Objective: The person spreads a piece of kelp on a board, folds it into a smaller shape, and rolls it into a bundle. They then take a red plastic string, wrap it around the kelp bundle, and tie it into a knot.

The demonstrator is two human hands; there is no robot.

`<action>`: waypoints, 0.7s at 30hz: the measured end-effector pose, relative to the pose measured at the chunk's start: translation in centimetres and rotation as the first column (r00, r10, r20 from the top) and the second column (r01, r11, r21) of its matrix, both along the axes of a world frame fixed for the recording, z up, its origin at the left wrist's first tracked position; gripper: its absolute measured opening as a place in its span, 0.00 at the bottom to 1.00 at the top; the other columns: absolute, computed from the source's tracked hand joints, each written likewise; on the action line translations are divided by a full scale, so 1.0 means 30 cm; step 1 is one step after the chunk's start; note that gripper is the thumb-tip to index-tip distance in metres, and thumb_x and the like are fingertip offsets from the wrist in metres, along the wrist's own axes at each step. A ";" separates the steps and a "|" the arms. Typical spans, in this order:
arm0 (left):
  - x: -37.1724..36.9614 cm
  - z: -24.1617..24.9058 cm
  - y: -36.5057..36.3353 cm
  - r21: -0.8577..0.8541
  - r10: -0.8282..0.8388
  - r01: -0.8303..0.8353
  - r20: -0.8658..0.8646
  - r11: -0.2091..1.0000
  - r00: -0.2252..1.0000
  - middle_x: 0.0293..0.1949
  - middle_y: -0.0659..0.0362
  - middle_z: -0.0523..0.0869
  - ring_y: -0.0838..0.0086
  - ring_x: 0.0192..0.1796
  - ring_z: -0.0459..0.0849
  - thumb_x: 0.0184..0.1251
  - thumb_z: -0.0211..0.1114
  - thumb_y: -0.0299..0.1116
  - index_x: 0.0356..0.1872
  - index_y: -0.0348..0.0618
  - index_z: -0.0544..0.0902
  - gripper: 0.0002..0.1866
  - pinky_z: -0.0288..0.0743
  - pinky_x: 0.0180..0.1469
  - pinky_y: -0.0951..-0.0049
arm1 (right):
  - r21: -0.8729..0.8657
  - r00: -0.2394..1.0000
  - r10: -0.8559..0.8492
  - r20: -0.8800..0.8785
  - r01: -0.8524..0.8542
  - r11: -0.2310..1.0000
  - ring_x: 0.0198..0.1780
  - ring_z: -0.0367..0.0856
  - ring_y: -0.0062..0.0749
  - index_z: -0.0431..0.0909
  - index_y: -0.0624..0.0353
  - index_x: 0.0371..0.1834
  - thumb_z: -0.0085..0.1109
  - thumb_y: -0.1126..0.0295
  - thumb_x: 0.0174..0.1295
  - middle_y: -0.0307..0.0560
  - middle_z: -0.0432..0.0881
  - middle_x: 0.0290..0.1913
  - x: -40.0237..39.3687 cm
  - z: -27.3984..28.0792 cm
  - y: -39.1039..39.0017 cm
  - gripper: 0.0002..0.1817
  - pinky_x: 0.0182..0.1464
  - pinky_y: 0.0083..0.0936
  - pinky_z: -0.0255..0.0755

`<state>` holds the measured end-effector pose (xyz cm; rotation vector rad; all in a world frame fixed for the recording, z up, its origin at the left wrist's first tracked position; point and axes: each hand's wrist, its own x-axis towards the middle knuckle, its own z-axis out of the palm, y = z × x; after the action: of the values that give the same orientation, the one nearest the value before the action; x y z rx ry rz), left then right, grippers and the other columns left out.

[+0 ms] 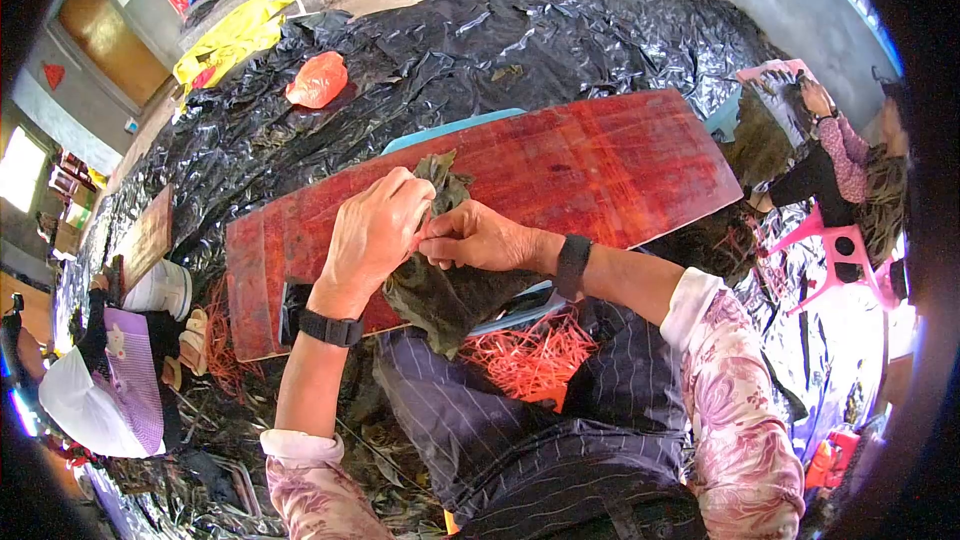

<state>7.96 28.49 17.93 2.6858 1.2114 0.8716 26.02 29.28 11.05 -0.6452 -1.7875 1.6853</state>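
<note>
Both hands meet over the near edge of a long red wooden board (pixel 600 155), working a sheet of dark seaweed (pixel 445 290). The seaweed is olive-brown to nearly black, limp and wrinkled, with ragged edges; one end rises in a crumpled tuft above the knuckles, while the wider part hangs off the board's edge toward the person's striped apron (pixel 520 430). The left hand (pixel 375 235) curls over the upper part of the sheet, its fingers bent together and closed around the seaweed. The right hand (pixel 480 237) comes in from the side, fingertips pinched on the same piece, just touching the left hand. Each wrist wears a black band.

Under the board, by the lap, lies a heap of red-orange plastic strips (pixel 530 355). Black plastic sheeting (pixel 560 35) covers the ground beyond, with an orange bag (pixel 317 79) lying on it. At the right another person (pixel 840 175) in a pink sleeve sits on a pink stool (pixel 835 255), handling more seaweed.
</note>
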 end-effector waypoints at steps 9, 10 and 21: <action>-0.012 -0.040 0.032 -0.151 -0.015 0.053 0.244 0.987 0.970 0.44 0.58 0.83 0.62 0.39 0.85 0.66 0.63 0.25 0.46 0.42 0.80 0.09 0.77 0.36 0.68 | -0.236 0.992 -0.094 -0.090 0.070 0.969 0.26 0.72 0.14 0.88 0.58 0.36 0.64 0.59 0.68 0.32 0.79 0.24 0.003 0.007 0.007 0.14 0.28 0.18 0.66; -0.015 -0.043 0.030 -0.152 -0.015 0.053 0.243 0.987 0.970 0.44 0.58 0.83 0.62 0.39 0.85 0.66 0.63 0.25 0.46 0.42 0.80 0.09 0.77 0.36 0.68 | -0.237 0.991 -0.094 -0.091 0.070 0.969 0.26 0.72 0.14 0.88 0.58 0.36 0.64 0.59 0.68 0.32 0.79 0.24 0.001 0.013 0.005 0.14 0.28 0.18 0.66; -0.088 -0.098 -0.106 -0.518 0.328 0.023 0.575 0.855 0.750 0.49 0.62 0.84 0.82 0.50 0.80 0.74 0.62 0.31 0.60 0.38 0.78 0.17 0.76 0.49 0.78 | -0.213 0.990 -0.126 -0.056 0.112 0.971 0.23 0.71 0.14 0.85 0.60 0.27 0.61 0.64 0.68 0.33 0.78 0.21 -0.005 0.033 -0.005 0.14 0.26 0.17 0.64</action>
<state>5.33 25.29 15.00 1.6624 1.2571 1.1763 25.88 29.14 12.04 -0.7591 -1.5052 1.8047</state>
